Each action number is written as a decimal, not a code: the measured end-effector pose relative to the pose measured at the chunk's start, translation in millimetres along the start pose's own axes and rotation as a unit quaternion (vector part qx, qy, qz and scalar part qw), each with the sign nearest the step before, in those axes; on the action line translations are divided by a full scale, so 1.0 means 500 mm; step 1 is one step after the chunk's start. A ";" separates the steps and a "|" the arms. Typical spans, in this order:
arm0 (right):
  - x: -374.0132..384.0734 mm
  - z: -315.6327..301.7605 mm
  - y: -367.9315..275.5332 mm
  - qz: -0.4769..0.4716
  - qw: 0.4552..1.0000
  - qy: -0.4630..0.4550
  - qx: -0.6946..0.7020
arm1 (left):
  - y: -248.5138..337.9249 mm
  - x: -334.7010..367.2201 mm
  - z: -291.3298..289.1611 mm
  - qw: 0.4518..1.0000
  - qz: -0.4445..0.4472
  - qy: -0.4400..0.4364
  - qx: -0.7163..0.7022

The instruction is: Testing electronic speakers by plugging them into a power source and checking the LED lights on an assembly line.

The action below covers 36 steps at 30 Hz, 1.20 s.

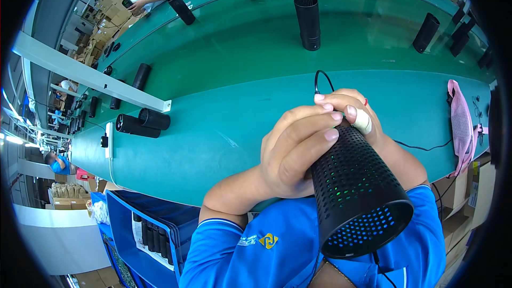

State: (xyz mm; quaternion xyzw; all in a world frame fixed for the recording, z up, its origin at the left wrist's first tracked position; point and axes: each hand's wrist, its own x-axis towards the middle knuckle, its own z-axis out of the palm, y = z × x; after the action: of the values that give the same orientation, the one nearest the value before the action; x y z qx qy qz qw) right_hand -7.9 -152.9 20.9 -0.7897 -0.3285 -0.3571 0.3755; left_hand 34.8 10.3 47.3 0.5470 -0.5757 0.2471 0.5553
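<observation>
A black perforated cylinder [360, 181] is held up in front of my chest, tilted, its open end toward me. Small green glints show through its holes. My left hand [298, 146] is closed around the upper left side of it, fingers curled over the far end. My right hand [362, 112] closes on that same far end from the right; one finger wears a pale bandage wrap. What the fingertips press on there is hidden. A thin black cable [323, 73] loops up just beyond the fingers.
Under my hands lies a green work table [229, 128]. Past its edge, a green belt [362, 37] carries upright black cylinders [308, 21]. Two more cylinders [143, 122] lie left beside a white power strip [109, 140]. A pink bag [462, 125] sits right; a blue bin [144, 224] stands lower left.
</observation>
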 end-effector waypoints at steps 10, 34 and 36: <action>0.006 -0.022 -0.023 0.246 0.951 0.043 0.185 | 0.019 0.000 -0.008 0.990 -0.026 0.139 -0.007; -0.095 0.021 0.061 0.469 0.554 0.009 0.688 | 0.007 0.001 0.013 0.996 -0.031 0.004 -0.089; -0.083 0.020 0.055 0.456 0.549 0.018 0.701 | 0.007 0.001 0.012 0.996 -0.026 0.000 -0.084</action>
State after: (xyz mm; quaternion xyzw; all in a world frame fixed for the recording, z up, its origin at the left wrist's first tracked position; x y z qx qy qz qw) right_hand -5.4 -168.9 -27.3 -0.3138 -0.0641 0.1913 0.9278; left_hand 29.5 5.8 47.4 0.5128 -0.5802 0.1835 0.6056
